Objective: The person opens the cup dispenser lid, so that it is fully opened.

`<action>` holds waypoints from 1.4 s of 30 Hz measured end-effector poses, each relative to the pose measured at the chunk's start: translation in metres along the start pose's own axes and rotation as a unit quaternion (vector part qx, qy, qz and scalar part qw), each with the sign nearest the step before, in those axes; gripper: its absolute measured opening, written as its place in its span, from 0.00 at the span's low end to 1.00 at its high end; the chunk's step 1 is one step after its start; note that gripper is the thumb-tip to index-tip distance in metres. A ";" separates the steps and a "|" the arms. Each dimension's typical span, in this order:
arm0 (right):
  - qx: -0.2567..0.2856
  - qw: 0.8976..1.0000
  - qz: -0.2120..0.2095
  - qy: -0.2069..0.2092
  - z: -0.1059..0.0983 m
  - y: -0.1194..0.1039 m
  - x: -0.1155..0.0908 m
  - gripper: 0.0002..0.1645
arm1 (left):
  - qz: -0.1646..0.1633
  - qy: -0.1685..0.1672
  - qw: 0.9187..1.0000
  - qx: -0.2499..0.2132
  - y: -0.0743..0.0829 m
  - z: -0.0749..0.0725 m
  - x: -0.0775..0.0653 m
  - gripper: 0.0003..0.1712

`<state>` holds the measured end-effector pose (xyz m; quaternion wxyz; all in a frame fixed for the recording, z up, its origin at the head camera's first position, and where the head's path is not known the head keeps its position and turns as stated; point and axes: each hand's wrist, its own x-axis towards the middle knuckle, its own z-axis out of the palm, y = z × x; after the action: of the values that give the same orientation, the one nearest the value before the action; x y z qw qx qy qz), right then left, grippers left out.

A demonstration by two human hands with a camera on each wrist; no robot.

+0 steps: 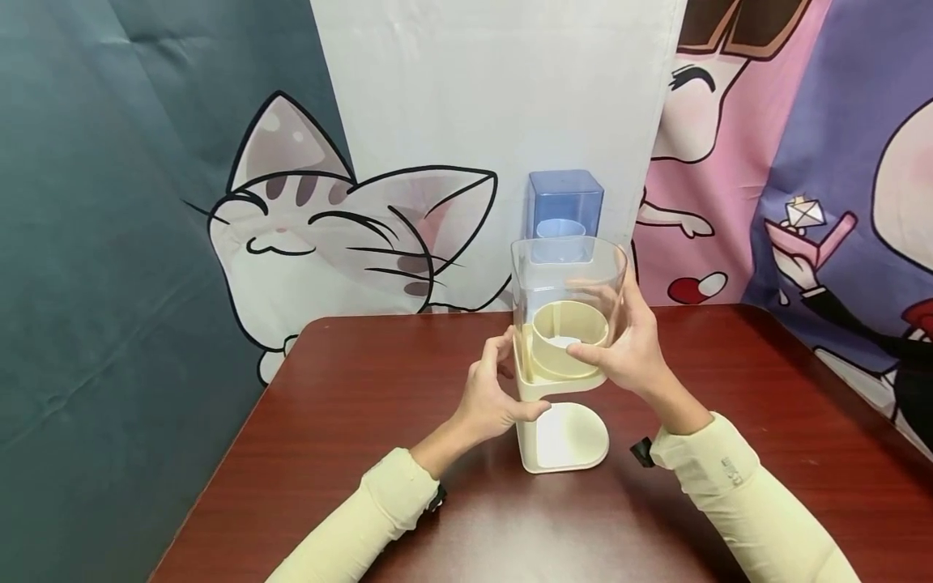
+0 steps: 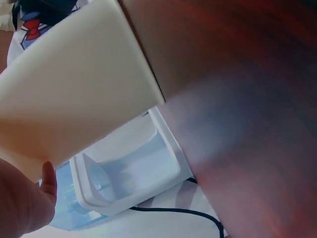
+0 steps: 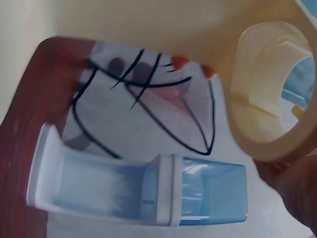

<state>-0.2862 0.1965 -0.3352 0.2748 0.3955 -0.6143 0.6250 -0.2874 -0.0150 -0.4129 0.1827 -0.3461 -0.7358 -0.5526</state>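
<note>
A cream dispenser (image 1: 576, 441) stands upright on the table in the head view. It has a rounded foot, a tall back and a clear, open-topped tank (image 1: 521, 283) above. Inside the tank sits a pale yellow round cup (image 1: 554, 360). My left hand (image 1: 490, 395) grips the left side just below the tank, thumb in front and fingers behind. With my right hand (image 1: 632, 346) I hold the tank's right side, thumb across the front; the other fingers show partly through the clear wall. In the right wrist view the cream underside with its round opening (image 3: 237, 134) fills the upper right.
A similar dispenser with a blue see-through tank (image 1: 565, 194) and white stand (image 3: 44, 168) is directly behind, partly hidden in the head view. A dark cable (image 2: 173, 210) lies beside it. The reddish-brown table (image 1: 350, 389) ends at a cartoon-printed backdrop (image 1: 437, 81).
</note>
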 end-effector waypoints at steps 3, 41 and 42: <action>-0.012 1.000 0.009 0.013 -0.003 -0.005 0.001 0.68 | 0.013 -0.004 1.000 -0.001 0.001 0.003 0.003 0.54; 0.005 1.000 -0.013 -0.024 -0.004 0.003 -0.027 0.79 | 0.006 -0.100 0.995 -0.016 -0.003 0.000 0.001 0.57; -0.008 1.000 -0.014 -0.021 -0.004 0.002 -0.027 0.79 | 0.000 -0.100 0.995 -0.016 -0.002 0.000 0.001 0.58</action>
<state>-0.2741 0.2045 -0.3590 0.2738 0.4152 -0.6195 0.6074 -0.2899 -0.0154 -0.4135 0.1025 -0.4022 -0.7417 -0.5269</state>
